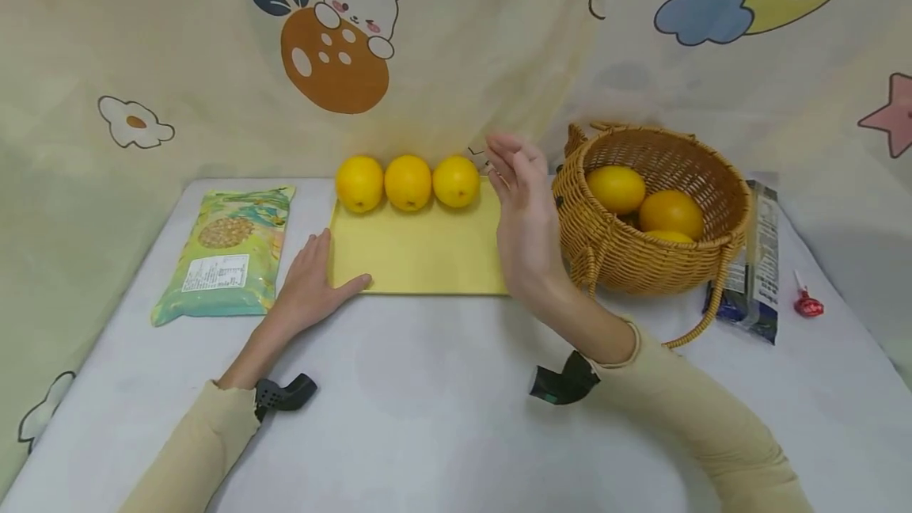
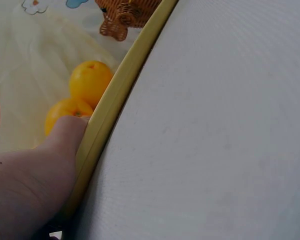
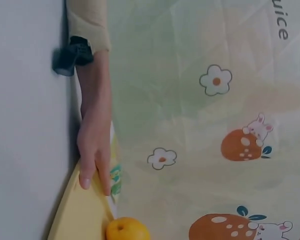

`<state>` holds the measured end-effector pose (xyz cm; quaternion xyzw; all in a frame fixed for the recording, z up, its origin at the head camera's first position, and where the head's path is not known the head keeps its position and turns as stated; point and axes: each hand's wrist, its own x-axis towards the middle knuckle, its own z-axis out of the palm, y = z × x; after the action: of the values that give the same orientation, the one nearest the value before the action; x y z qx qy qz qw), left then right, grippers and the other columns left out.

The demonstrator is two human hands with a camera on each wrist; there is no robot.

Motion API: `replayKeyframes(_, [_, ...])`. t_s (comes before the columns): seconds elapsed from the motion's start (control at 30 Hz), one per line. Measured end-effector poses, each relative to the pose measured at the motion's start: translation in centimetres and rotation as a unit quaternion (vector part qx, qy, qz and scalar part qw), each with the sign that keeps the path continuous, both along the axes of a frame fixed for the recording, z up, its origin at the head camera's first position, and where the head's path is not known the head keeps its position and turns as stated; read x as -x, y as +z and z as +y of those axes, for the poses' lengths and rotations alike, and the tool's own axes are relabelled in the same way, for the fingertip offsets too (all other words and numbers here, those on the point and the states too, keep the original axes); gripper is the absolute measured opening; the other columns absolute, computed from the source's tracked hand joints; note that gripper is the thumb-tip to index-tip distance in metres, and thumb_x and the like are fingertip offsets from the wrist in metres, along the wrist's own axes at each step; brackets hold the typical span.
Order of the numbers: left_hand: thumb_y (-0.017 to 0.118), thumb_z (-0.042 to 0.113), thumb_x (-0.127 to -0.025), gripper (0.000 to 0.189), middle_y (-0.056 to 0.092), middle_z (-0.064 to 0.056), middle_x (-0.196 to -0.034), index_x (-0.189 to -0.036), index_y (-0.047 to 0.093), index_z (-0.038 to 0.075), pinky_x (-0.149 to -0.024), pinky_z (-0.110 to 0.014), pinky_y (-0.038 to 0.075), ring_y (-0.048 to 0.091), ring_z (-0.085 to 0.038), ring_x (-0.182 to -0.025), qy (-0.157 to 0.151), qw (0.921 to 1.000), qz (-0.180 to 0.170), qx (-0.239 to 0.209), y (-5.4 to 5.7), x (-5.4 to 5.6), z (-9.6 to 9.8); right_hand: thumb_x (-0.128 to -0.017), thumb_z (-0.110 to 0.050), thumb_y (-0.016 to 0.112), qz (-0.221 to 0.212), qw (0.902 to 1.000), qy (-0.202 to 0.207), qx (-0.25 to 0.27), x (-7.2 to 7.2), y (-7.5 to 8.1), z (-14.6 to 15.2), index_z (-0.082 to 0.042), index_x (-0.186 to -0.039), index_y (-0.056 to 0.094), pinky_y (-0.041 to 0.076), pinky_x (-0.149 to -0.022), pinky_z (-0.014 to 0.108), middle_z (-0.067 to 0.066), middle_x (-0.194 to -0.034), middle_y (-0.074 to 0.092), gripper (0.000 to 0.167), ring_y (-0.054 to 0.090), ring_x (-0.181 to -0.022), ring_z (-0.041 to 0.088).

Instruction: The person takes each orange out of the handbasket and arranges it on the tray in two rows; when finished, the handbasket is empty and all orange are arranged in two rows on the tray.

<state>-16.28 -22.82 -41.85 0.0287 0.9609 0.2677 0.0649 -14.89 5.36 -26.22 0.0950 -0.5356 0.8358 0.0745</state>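
Head view: three oranges (image 1: pixel 408 183) lined up on a yellow board (image 1: pixel 420 256)

We see the oranges side by side along the far edge of the board, which lies on a white-covered table (image 1: pixel 399 426); our left hand (image 1: pixel 309 279) rests at the board's left edge, its fingers straight and its thumb spread wide over the near left corner; the left wrist view shows that thumb (image 2: pixel 65 137) lying against the board's edge.

Our right hand (image 1: pixel 527 220) is raised at the right end of the board, just beside the nearest orange, its fingers close together and slightly bent; we cannot tell whether it touches the board.

To the right we have a wicker basket (image 1: pixel 641 267) with more oranges (image 1: pixel 671 214) inside, its handle (image 1: pixel 716 299) drooping to the table; a dark blue packet (image 1: pixel 765 260) lies partly hidden behind the basket, and a red-wrapped lollipop (image 1: pixel 808 305) lies near the packet; to our left is a green and yellow packet (image 1: pixel 217 273) with a white label; a rabbit (image 1: pixel 363 2) is printed on the cloth backdrop (image 1: pixel 470 62).
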Motion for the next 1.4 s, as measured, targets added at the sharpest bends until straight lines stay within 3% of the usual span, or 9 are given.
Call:
replayKeyframes(0.2, [0.057,0.068,-0.084,0.116,-0.001,-0.023,-0.163,-0.154,-0.007,0.001,-0.121,-0.060,0.006,-0.001,-0.042,-0.151,0.004,1.0000,-0.008,-0.001,0.1,0.0,-0.3,-0.105,-0.019,0.030,-0.004,0.9952,0.068,-0.070,0.1,1.1,2.8,-0.011,-0.114,0.049,0.033,-0.114,0.040,-0.001,-0.122,0.051,0.023,0.048,-0.118,0.014])
replayKeyframes(0.4, [0.057,0.067,-0.085,0.116,-0.002,-0.023,-0.163,-0.154,-0.007,0.000,-0.121,-0.060,0.006,-0.001,-0.042,-0.151,0.003,1.0000,-0.006,-0.002,0.1,0.1,-0.2,-0.101,-0.016,0.048,-0.011,0.9659,0.188,-0.178,5.1,4.7,8.9,-0.003,-0.108,0.059,0.054,-0.090,0.026,0.006,-0.110,0.066,0.018,0.063,-0.104,0.020])
replayKeyframes(0.47, [0.056,0.068,-0.085,0.116,-0.002,-0.023,-0.163,-0.154,-0.008,0.000,-0.121,-0.060,0.006,-0.001,-0.043,-0.150,0.002,1.0000,-0.007,-0.003,0.3,0.1,-0.1,-0.101,-0.015,0.049,0.023,0.9282,0.244,-0.280,7.7,6.1,11.8,0.000,-0.109,0.060,0.055,-0.088,0.025,0.008,-0.110,0.067,0.020,0.065,-0.101,0.020])
replayKeyframes(0.57, [0.056,0.067,-0.085,0.116,-0.002,-0.024,-0.162,-0.154,-0.008,0.000,-0.121,-0.060,0.005,-0.001,-0.043,-0.150,0.000,1.0000,-0.006,-0.002,0.6,0.1,-0.1,-0.102,-0.018,0.047,0.064,0.8431,0.275,-0.458,11.7,7.4,15.8,0.001,-0.114,0.061,0.054,-0.090,0.019,0.007,-0.113,0.067,0.026,0.065,-0.104,0.018])
replayKeyframes(0.77, [0.057,0.067,-0.085,0.115,-0.002,-0.023,-0.163,-0.154,-0.007,0.000,-0.121,-0.060,0.005,-0.002,-0.043,-0.150,0.005,1.0000,-0.004,-0.005,0.6,0.1,-0.2,-0.102,-0.040,0.045,-0.053,0.6386,0.321,-0.697,17.0,6.2,20.2,-0.015,-0.136,0.056,0.049,-0.104,0.033,0.004,-0.136,0.059,0.044,0.058,-0.123,0.017])
replayKeyframes(0.83, [0.056,0.067,-0.085,0.115,-0.003,-0.023,-0.163,-0.154,-0.008,0.001,-0.121,-0.060,0.005,-0.002,-0.042,-0.151,0.006,0.9999,-0.008,-0.006,0.5,0.1,-0.2,-0.102,-0.042,0.044,-0.071,0.6038,0.360,-0.708,18.1,5.0,21.0,-0.015,-0.141,0.051,0.043,-0.110,0.046,0.009,-0.146,0.050,0.048,0.049,-0.134,0.026])
replayKeyframes(0.93, [0.056,0.068,-0.084,0.116,-0.003,-0.022,-0.163,-0.155,-0.008,0.002,-0.121,-0.060,0.006,-0.002,-0.042,-0.151,0.007,0.9999,-0.013,-0.005,0.3,0.1,-0.1,-0.102,-0.040,0.044,-0.080,0.5980,0.394,-0.693,19.0,3.4,22.0,-0.012,-0.145,0.045,0.031,-0.115,0.058,0.013,-0.154,0.039,0.051,0.032,-0.144,0.035])
replayKeyframes(1.07, [0.056,0.069,-0.084,0.116,-0.004,-0.022,-0.163,-0.155,-0.008,0.003,-0.121,-0.061,0.005,-0.002,-0.042,-0.151,0.008,0.9998,-0.015,-0.005,0.1,0.0,0.0,-0.102,-0.037,0.046,-0.113,0.6189,0.414,-0.658,19.8,1.7,22.7,-0.012,-0.148,0.041,0.021,-0.118,0.062,0.015,-0.159,0.029,0.052,0.019,-0.148,0.037])
replayKeyframes(1.4, [0.056,0.068,-0.085,0.115,-0.003,-0.022,-0.163,-0.155,-0.008,0.002,-0.121,-0.061,0.006,-0.001,-0.042,-0.151,0.006,0.9999,-0.011,0.001,0.1,-0.2,-0.1,-0.100,-0.037,0.051,-0.219,0.6106,0.453,-0.611,20.3,-1.1,23.2,-0.023,-0.151,0.036,0.044,-0.106,0.053,0.018,-0.164,0.002,0.055,0.013,-0.147,0.044])
